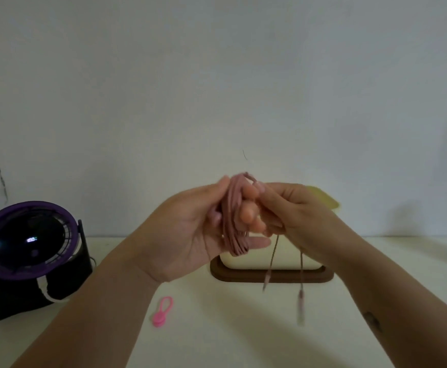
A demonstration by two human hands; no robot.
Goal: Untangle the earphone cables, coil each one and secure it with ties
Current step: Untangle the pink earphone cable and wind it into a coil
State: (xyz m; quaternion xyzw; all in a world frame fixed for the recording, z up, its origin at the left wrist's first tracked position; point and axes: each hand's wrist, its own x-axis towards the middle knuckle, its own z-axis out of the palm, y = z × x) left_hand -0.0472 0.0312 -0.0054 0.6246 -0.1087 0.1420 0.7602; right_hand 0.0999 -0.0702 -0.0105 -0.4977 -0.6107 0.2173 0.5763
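Note:
A pink earphone cable (233, 219) is wound in several loops around the fingers of my left hand (190, 229), which is raised above the table with the palm turned to the right. My right hand (294, 208) pinches the cable near the top of the coil, close to my left fingertips. Two loose ends of the cable (301, 296) hang down from my right hand and look blurred. A pink tie (162, 312) with a round end lies on the white table (230, 330) below my left wrist.
A purple and black desk fan (28, 251) stands at the left on the table. A cream box on a brown base (270, 272) sits behind my hands, against the plain wall. Something yellow (323, 199) shows behind my right hand.

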